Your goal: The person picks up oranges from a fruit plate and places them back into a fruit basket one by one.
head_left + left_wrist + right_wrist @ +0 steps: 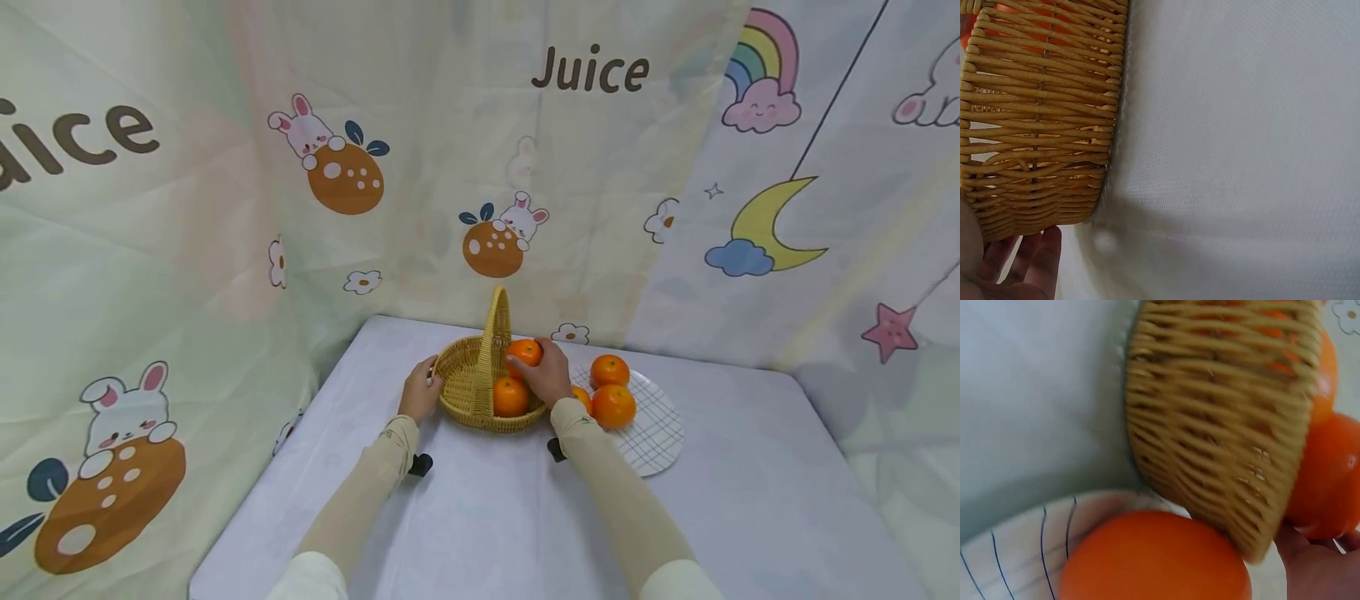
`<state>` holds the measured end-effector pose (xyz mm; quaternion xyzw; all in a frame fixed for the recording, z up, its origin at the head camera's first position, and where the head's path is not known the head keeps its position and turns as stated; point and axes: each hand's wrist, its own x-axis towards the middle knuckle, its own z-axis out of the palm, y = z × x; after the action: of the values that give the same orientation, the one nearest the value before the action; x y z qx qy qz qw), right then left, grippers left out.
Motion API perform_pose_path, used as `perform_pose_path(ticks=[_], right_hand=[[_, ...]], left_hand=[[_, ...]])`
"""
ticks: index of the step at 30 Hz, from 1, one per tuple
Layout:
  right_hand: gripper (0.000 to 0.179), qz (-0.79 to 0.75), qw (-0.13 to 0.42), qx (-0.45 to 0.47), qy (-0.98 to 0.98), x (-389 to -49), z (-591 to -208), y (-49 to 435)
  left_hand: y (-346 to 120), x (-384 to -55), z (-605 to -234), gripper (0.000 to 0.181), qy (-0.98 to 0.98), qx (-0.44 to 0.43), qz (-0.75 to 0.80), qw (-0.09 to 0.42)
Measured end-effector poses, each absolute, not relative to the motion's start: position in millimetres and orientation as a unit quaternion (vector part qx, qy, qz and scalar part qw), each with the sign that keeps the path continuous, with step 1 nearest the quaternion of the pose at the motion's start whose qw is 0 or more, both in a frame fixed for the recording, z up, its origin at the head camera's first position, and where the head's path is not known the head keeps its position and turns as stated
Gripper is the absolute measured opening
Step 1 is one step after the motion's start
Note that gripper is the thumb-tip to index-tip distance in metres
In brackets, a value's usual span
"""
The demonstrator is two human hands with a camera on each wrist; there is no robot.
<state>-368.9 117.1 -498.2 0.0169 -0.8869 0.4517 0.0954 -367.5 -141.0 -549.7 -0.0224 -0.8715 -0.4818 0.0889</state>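
Observation:
A yellow wicker basket [487, 423] with a tall arched handle stands on the table. My left hand [420, 392] holds its left rim, thumb on the inside; in the left wrist view, the fingers [1044, 259] wrap round the woven side [1041, 125]. At the basket's right side, my right hand [551, 375] grips an orange [525, 352] above the rim. One more orange [510, 397] rests inside, just right of the handle. From the right wrist, the held orange [1329, 478] shows beyond the basket wall [1210, 412], with part of it hidden.
Right of the basket lies a round white plate [660, 433] with a dark grid pattern. Several oranges sit on it, one at the back [610, 371] and one in front [614, 407]. A printed fabric curtain [592, 167] rises behind the table [750, 467].

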Motion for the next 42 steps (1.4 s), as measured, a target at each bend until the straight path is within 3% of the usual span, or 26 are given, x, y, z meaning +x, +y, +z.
perform_pose_path(ticks=[12, 30, 42], right_hand=[[0.072, 0.458, 0.119, 0.003, -0.881, -378, -502, 100], [0.075, 0.43, 0.089, -0.008, -0.898, -375, -512, 91], [0.056, 0.388, 0.101, -0.012, -0.916, -372, -519, 89]], left_hand=[[-140, -368, -546, 0.05, -0.886, -0.037, -0.453, 0.095], [-139, -363, -545, 0.049, -0.884, -0.041, -0.455, 0.098], [-139, -364, -548, 0.049, -0.882, -0.039, -0.46, 0.094]])
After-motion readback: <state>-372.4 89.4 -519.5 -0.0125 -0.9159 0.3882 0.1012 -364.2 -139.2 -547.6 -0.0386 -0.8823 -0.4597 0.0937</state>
